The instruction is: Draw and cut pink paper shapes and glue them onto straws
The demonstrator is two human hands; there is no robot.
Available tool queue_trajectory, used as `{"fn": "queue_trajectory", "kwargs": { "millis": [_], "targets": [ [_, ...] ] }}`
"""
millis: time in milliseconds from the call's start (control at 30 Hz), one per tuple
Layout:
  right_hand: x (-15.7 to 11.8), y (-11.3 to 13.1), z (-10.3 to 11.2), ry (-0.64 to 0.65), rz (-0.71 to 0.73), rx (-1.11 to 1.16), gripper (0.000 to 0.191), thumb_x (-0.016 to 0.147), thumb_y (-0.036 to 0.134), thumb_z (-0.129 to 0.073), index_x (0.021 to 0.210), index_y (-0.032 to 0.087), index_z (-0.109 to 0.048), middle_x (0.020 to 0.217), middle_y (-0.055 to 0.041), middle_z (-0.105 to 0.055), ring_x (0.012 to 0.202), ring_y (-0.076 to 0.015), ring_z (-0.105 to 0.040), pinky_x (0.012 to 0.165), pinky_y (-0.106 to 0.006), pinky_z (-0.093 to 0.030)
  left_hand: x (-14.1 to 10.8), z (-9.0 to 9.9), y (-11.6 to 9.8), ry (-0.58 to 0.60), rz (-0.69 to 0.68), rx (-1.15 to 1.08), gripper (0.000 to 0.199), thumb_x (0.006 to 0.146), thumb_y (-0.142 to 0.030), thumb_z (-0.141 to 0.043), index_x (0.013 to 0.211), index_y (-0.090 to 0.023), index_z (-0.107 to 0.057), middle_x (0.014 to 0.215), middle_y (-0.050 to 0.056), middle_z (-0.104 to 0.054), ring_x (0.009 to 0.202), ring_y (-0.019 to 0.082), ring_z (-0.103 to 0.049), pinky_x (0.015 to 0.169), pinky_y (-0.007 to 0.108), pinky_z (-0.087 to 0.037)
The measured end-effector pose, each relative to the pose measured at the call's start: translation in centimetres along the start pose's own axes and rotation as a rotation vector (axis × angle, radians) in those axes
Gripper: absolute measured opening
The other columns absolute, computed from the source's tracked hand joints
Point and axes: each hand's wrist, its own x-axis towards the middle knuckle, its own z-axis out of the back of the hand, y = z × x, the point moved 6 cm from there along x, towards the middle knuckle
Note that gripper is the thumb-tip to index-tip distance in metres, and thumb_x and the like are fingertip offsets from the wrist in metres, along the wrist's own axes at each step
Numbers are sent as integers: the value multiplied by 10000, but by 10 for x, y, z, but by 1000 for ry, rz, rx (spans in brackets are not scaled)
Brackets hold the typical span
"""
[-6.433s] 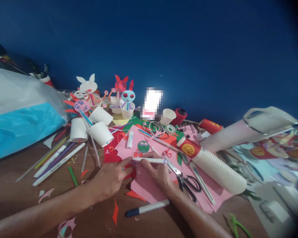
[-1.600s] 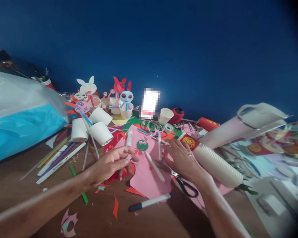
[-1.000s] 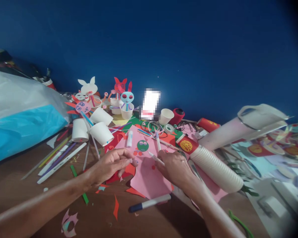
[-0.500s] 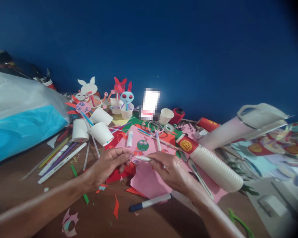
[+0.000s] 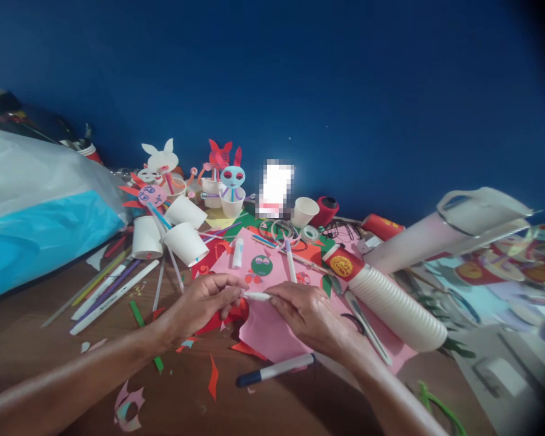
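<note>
My left hand [image 5: 204,303] and my right hand [image 5: 306,318] meet above a pink paper sheet [image 5: 272,336]. A white marker [image 5: 257,296] sits in my right fingers, its tip reaching my left fingertips. My left fingers pinch a small paper piece [image 5: 241,295], mostly hidden. Beyond my hands lie a green paper face [image 5: 261,264] and a glue stick [image 5: 237,252]. Scissors [image 5: 352,322] sit to the right of my right hand, their blades hidden.
A navy-capped marker [image 5: 275,370] lies below my hands. To the right is a long stack of white paper cups [image 5: 393,306]. Paper-cup animals [image 5: 232,191] and loose cups stand at the back against a blue wall [image 5: 272,79]. Pens and paper scraps cover the wooden table [image 5: 36,363].
My hands have come together from apart. The white marker, held upright earlier, now lies level between them, and my left fingers have closed on the small piece.
</note>
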Motion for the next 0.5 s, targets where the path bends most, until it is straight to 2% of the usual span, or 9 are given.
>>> {"fn": "queue_trajectory", "kwargs": {
  "millis": [167,367,500],
  "targets": [
    [-1,2,-6,61,-37,-20,199,906,216,-436,971,213,-624,835,-9,-681,717,-128,-606,638,-215,-375,1,-4,7,47,14,68,374,759,-413,-576,984,-115,-602,504,-46,-488,454,87,-430,484,236,-401],
    [-3,4,-12,106,-99,-3,211,916,233,-404,927,212,-614,702,14,-643,602,-109,-567,550,-199,-335,0,-3,6,24,-32,163,338,783,-389,-554,981,-123,-619,509,-46,-495,447,71,-410,445,193,-341],
    [-4,4,-16,110,-115,8,212,916,229,-399,952,209,-607,746,0,-661,650,-120,-596,569,-199,-347,-1,-5,7,53,-87,175,276,804,-348,-537,953,-140,-641,525,-39,-522,467,68,-416,446,178,-326]
  ]
}}
